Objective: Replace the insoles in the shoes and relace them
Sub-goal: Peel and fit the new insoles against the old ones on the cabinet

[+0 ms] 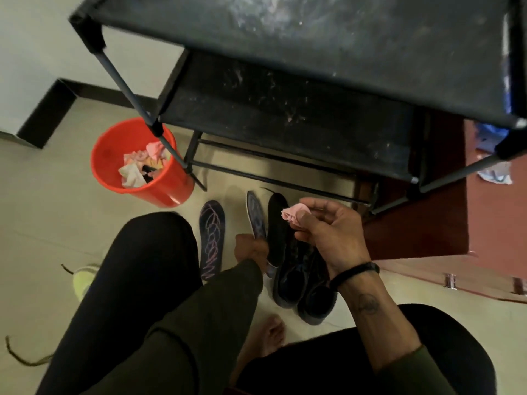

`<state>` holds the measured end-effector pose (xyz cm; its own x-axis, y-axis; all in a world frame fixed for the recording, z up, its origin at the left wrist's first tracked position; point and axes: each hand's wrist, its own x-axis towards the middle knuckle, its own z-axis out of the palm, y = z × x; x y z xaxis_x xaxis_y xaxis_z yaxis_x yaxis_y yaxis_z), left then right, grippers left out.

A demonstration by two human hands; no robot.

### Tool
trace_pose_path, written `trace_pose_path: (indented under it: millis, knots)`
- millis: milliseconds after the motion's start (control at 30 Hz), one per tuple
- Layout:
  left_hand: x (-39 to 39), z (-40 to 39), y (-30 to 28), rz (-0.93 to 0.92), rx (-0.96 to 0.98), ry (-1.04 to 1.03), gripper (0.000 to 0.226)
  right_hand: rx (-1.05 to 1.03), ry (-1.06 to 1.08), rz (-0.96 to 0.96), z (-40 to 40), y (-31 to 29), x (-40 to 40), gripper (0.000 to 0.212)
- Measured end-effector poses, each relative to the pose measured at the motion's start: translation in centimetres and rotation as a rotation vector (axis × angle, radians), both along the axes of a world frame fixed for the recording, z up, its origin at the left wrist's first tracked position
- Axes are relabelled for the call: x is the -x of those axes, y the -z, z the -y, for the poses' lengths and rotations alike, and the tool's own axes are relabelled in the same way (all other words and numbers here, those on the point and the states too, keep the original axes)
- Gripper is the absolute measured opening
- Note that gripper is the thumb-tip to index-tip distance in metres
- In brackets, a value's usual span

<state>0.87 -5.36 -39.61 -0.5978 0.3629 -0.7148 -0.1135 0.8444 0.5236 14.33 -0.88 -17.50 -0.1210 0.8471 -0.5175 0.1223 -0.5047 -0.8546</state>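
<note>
Shoes (302, 283) partly behind right hand (330, 238).

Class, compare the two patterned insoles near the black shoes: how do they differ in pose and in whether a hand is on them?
The dark insole with the pink looping pattern lies flat on the pale tiled floor, untouched; the second dark patterned insole stands tilted on its edge beside the black shoes, gripped at its lower end by the left hand. The first shows its whole face; the second is partly hidden. Both are dark, elongated and outside the shoes.
</note>
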Motion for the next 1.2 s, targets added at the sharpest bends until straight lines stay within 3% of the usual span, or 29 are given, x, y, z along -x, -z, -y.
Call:
trace_pose_path:
  millis: [133,233,367,567,700,933,1067,1200]
  knots:
    - [-0.6,-1.3,-3.5,0.022,-0.107,-0.042,0.041,-0.053,0.013,0.050,0.1,-0.1,-0.8,0.011]
    - [0.1,-2.2,-0.6,-0.003,-0.170,-0.055,0.051,-0.074,0.053,0.092,0.2,0.5,-1.5,0.008]
    - [-1.3,0.2,-13.9,-0.072,-0.201,-0.024,0.033,-0.065,0.082,0.138,0.7,0.9,-2.5,0.008]
    - [-0.6,2.6,-18.6,-0.064,-0.274,-0.058,0.027,-0.051,0.248,0.160,0.9,-0.1,-4.3,0.010]
    - [0.5,3.2,-20.0,0.028,-0.351,-0.076,0.022,-0.028,0.248,0.179,1.3,-0.7,-4.9,0.011]
    - [1.7,6.8,-28.0,0.273,-0.585,-0.036,0.013,-0.093,0.209,0.111,1.4,-3.9,-4.5,0.016]
    - [1.8,9.3,-30.2,0.384,-0.676,-0.018,0.022,-0.165,0.110,0.114,0.8,-4.7,-3.7,0.019]
    - [2.9,9.8,-31.3,0.351,-0.754,-0.005,0.029,-0.176,0.092,0.142,1.0,-4.5,-3.6,0.018]
